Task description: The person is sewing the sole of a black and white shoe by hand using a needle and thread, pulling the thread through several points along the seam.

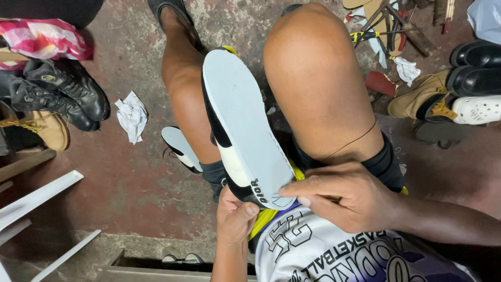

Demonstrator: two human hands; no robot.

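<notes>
Worn red-painted concrete is filling the frame, littered with footwear and scraps. At centre, a black-and-white sneaker with a flat pale-grey sole (245,125) is lying sole-up between the person's bare knees, its toe pointing to the upper middle of the frame and its heel at the lap. The left hand (235,215) is cupping the heel from below, thumb curled up against the black rim, while the right hand (347,196) is coming in from the lower right with fingers pressed together and flattened along the heel edge of the sole — pinching sole against upper, it seems. The shoe is looking light and fairly stiff through the sole, softer in the upper; the firm heel and the sole's rim are probably the surest places to grip, since the smooth flat tread could slip under bare fingers. A second matching sneaker (180,148) is lying on the floor left of the leg. Black lace-up boots (62,94) and a tan boot (49,129) are sitting at the left edge, a crumpled white paper (132,116) near them — and at the upper right, glossy black shoes (475,65), a tan work boot (417,96) and a white perforated clog (477,109) are crowding together.
</notes>
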